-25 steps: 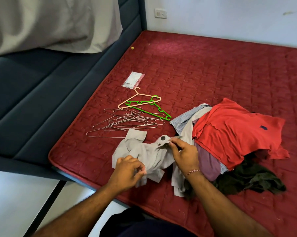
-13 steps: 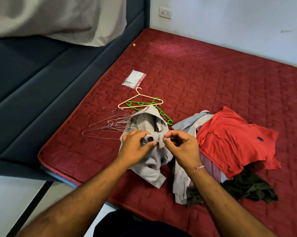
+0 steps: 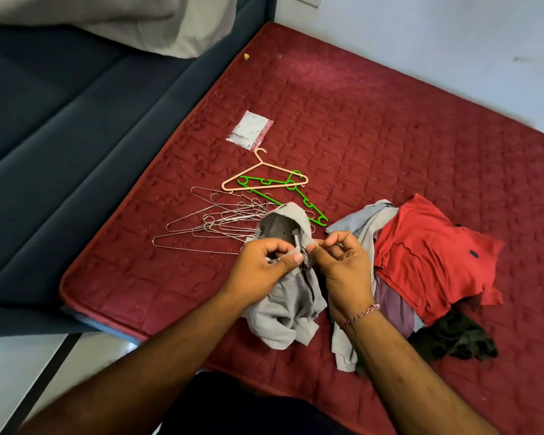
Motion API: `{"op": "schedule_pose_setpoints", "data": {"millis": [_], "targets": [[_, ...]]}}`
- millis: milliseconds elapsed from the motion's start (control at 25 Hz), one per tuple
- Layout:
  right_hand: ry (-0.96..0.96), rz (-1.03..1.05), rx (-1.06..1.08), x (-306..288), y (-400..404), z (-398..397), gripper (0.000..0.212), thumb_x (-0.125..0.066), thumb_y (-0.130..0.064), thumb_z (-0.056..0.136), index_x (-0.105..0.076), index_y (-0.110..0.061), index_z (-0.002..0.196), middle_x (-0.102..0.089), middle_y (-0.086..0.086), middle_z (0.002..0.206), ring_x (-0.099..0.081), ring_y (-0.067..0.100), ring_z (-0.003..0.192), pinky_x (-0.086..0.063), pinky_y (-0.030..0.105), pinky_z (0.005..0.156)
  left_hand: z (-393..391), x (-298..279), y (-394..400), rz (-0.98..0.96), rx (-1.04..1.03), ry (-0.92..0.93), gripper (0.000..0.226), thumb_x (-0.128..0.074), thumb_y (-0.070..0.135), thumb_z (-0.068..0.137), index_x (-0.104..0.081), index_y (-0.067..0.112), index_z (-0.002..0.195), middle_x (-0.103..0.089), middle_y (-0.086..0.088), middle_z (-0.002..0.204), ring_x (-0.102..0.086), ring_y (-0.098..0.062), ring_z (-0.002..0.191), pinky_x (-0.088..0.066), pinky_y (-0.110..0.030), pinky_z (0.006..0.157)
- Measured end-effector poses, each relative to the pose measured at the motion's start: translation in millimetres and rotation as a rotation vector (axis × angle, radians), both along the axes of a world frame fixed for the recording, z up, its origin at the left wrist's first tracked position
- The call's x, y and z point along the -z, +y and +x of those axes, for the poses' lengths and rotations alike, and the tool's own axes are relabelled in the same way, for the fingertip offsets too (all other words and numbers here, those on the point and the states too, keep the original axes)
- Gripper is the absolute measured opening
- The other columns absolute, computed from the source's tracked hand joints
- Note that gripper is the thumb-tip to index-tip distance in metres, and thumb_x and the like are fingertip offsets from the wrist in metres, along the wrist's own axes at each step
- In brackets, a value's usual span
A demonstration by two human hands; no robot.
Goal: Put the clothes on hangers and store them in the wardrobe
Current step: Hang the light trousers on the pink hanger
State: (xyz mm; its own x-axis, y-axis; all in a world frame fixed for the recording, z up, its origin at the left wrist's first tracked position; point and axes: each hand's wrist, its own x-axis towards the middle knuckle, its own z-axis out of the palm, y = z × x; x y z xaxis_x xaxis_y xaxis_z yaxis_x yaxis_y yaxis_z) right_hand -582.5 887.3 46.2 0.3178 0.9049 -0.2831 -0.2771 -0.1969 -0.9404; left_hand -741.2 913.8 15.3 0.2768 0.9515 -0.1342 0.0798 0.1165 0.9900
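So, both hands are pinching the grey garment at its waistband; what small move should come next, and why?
Probably finish closing the waistband of the grey cloth garment, then reach for one thin wire hanger. Left hand and right hand both pinch its top edge, and the hangers lie just beyond it on the red quilted mattress.

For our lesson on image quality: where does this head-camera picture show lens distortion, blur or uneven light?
Head view: wide-angle bending curves the red mattress edge; forearms at the bottom look softly blurred; the left hand, right hand and grey garment are sharp; light is soft, shadows faint.
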Motion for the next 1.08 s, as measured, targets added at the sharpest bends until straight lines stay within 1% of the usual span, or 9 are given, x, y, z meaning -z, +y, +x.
{"op": "schedule_pose_setpoints", "data": {"millis": [120,200,280,360,520,680,760,840,1080], "targets": [[-0.022,-0.007,0.011,0.2,7.5,-15.0,0.033,-0.070,0.013,0.086,-0.057,-0.016,0.080,-0.062,0.024,0.087,-0.060,0.024,0.078,-0.051,0.036,0.073,-20.4,5.9,11.1,0.090,-0.010,0.218,0.013,-0.079,0.039,0.083,-0.077,0.030,0.092,-0.075,0.015,0.083,-0.067,0.002,0.077,-0.052,-0.035,0.081],[-0.059,-0.010,0.005,-1.4,10.9,-24.3,0.031,-0.071,0.012,0.087,-0.056,-0.015,0.082,-0.062,0.020,0.083,-0.061,0.022,0.073,-0.051,0.033,0.069,-32.1,7.2,16.9,0.076,-0.009,0.248,0.002,-0.076,0.038,0.085,-0.074,0.038,0.085,-0.074,0.018,0.080,-0.066,0.002,0.075,-0.051,-0.037,0.081],[-0.126,0.003,-0.025,-4.4,13.3,-31.0,0.029,-0.070,0.011,0.088,-0.054,-0.012,0.084,-0.064,0.014,0.078,-0.060,0.015,0.065,-0.051,0.026,0.062,-35.7,6.0,17.2,-0.025,0.013,0.120,0.012,-0.077,0.021,0.090,-0.075,0.025,0.079,-0.071,0.007,0.072,-0.060,-0.004,0.068,-0.051,-0.033,0.072],[-0.197,0.032,-0.097,-7.0,15.1,-36.6,0.025,-0.071,0.009,0.089,-0.055,-0.010,0.088,-0.068,0.017,0.079,-0.063,0.019,0.071,-0.054,0.030,0.067,-34.6,4.5,14.6,-0.107,0.002,0.016,0.013,-0.075,0.015,0.092,-0.075,0.016,0.080,-0.066,0.001,0.070,-0.056,-0.009,0.066,-0.048,-0.031,0.067],[-0.391,0.100,-0.218,-9.2,21.7,-34.4,0.024,-0.071,0.008,0.089,-0.058,-0.012,0.094,-0.071,0.009,0.089,-0.066,0.019,0.081,-0.054,0.039,0.077,-24.3,5.7,14.0,-0.200,-0.130,-0.022,0.021,-0.075,0.016,0.093,-0.077,0.028,0.076,-0.072,-0.001,0.071,-0.061,-0.010,0.067,-0.052,-0.036,0.069],[-0.574,0.140,-0.231,-10.4,24.0,-30.3,0.036,-0.077,-0.009,0.089,-0.057,-0.031,0.110,-0.077,0.002,0.093,-0.075,0.020,0.088,-0.060,0.051,0.079,-14.3,0.8,21.2,-0.329,-0.238,-0.114,0.022,-0.074,0.014,0.093,-0.077,0.017,0.071,-0.072,-0.008,0.071,-0.062,-0.019,0.069,-0.050,-0.038,0.071],[-0.751,0.174,-0.259,-9.8,22.7,-30.9,0.043,-0.078,-0.015,0.090,-0.057,-0.037,0.120,-0.078,-0.009,0.095,-0.075,0.012,0.091,-0.061,0.048,0.081,-13.6,0.9,24.0,-0.374,-0.251,-0.159,0.019,-0.074,0.015,0.093,-0.079,0.014,0.075,-0.070,-0.010,0.072,-0.057,-0.022,0.069,-0.047,-0.039,0.069],[-0.857,0.188,-0.299,-11.9,23.5,-31.1,0.046,-0.077,-0.019,0.091,-0.058,-0.036,0.129,-0.077,-0.016,0.096,-0.074,0.006,0.094,-0.061,0.044,0.082,-14.0,-1.3,25.3,-0.418,-0.218,-0.194,0.017,-0.072,0.013,0.094,-0.080,0.014,0.079,-0.075,-0.011,0.078,-0.064,-0.022,0.073,-0.051,-0.040,0.075],[-0.936,0.200,-0.377,-15.5,26.4,-25.9,0.061,-0.074,-0.006,0.087,-0.054,-0.033,0.138,-0.074,-0.015,0.098,-0.072,0.006,0.099,-0.061,0.038,0.087,-15.7,-11.0,24.8,-0.436,-0.193,-0.220,0.017,-0.062,-0.001,0.095,-0.078,0.004,0.089,-0.072,-0.006,0.076,-0.063,-0.014,0.070,-0.051,-0.026,0.068]]}}
